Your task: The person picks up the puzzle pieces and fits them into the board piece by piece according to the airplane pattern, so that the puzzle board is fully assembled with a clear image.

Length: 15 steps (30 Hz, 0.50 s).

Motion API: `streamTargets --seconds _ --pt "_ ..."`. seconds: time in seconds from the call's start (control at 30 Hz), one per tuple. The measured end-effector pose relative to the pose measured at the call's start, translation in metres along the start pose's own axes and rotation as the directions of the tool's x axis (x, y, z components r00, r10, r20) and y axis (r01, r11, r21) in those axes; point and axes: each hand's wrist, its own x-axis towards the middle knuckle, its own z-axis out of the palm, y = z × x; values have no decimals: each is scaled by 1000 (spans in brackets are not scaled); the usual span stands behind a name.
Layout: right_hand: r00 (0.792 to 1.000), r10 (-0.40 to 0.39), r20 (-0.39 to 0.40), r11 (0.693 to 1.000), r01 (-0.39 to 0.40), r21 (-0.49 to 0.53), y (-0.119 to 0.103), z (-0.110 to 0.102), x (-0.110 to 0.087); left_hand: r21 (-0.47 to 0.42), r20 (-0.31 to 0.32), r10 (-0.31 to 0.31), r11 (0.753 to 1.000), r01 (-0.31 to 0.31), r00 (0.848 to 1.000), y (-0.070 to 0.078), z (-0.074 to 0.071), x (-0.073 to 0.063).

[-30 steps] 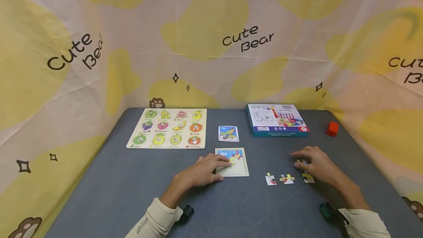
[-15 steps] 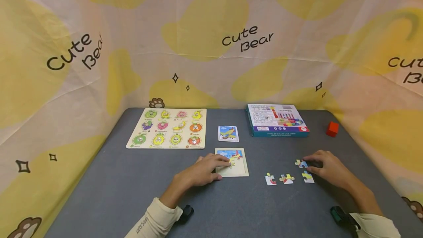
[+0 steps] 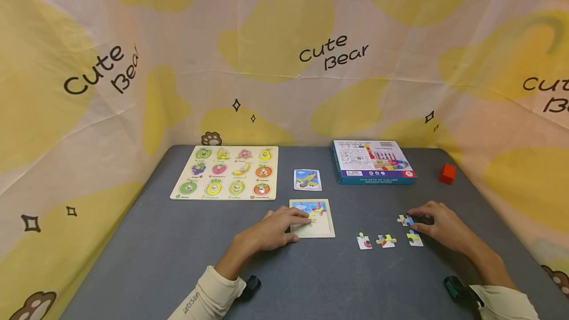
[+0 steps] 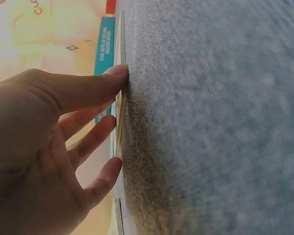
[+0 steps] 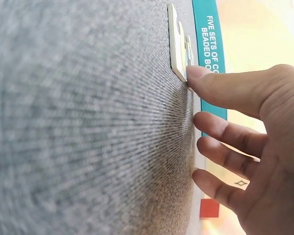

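My left hand [image 3: 275, 226] lies over the left side of a small wooden puzzle tray [image 3: 328, 228] that holds part of an aeroplane picture. Its index finger reaches onto the picture; in the left wrist view the thumb [image 4: 118, 71] touches the tray's edge and the other fingers are spread. On the right, thumb and index finger of my right hand [image 3: 444, 226] pinch the right side of a blue jigsaw piece [image 3: 404, 220] flat on the table. Just below it lies a yellow-green and white piece [image 3: 415, 240]. Farther left are a white-and-red piece [image 3: 363, 243] and yellow-and-red jigsaw pieces [image 3: 386, 241].
Behind the tray lies an aeroplane picture card [image 3: 306, 180]. A fruit board [image 3: 224, 174] covers the back left of the grey table [image 3: 338, 280]. A blue-and-white beaded-boxes carton [image 3: 373, 162] stands at the back, with a red block [image 3: 447, 173] right of it.
My right hand has drawn back to the right, from above the blue piece to its right side, uncovering the pieces. It has held still this last half second. My left hand stays put.
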Motion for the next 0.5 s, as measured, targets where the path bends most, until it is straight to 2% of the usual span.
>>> streamTargets --seconds 0.23,0.5 --pt "1000 -17 -18 1000 17 25 1 0 0 -2 -14 12 1000 -12 1000 0 1 0" --pt "999 -37 -24 999 37 -8 0 -1 3 -15 -7 -6 1000 6 1000 1 0 0"
